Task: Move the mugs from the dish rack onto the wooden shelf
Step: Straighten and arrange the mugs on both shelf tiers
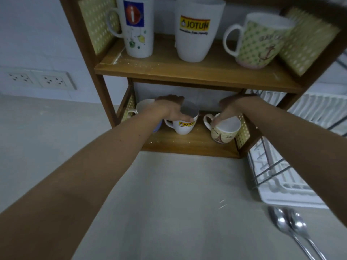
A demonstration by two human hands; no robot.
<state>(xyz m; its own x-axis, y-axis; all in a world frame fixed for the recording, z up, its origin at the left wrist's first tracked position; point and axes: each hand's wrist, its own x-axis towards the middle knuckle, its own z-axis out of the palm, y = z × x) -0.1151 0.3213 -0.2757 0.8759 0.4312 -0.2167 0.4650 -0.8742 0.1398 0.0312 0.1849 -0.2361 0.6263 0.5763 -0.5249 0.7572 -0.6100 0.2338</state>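
A wooden shelf stands on the counter with two levels. Its upper level holds a tall white mug with a blue square, a large white Jotun mug and a green dotted anchor mug. On the lower level my left hand grips the rim of a small white Jotun mug. My right hand holds the rim of a cream Eiffel-tower mug. A white mug stands at the lower left, partly hidden by my left wrist.
A white dish rack sits right of the shelf, no mugs visible in it. Two metal spoons lie on the counter at the front right. Wall sockets are at the left. The grey counter stretches in front of the shelf.
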